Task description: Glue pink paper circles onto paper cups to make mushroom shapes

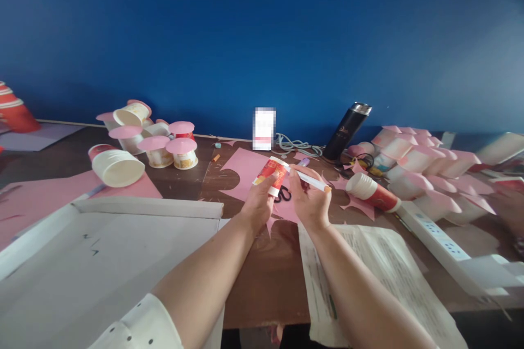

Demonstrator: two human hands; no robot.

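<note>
My left hand [261, 202] is wrapped round a red and white paper cup [278, 169], which lies tilted over the pink paper. My right hand [309, 199] grips a white marker [309, 179] with an orange end; the marker's other end is at the cup's rim. Under and behind both hands lies a cut pink sheet [241, 166] with curved edges. Black scissor handles [283, 194] show between my hands. A purple marker or cap [303, 162] lies just behind my right hand.
Pink-topped cups [182, 154] stand at the left, and many more [434, 182] at the right. A black flask [347, 131] leans near the blue wall. A white tray [147, 206], printed sheet [376, 262], stacked cups [372, 192] and power strip [438, 240] surround my arms.
</note>
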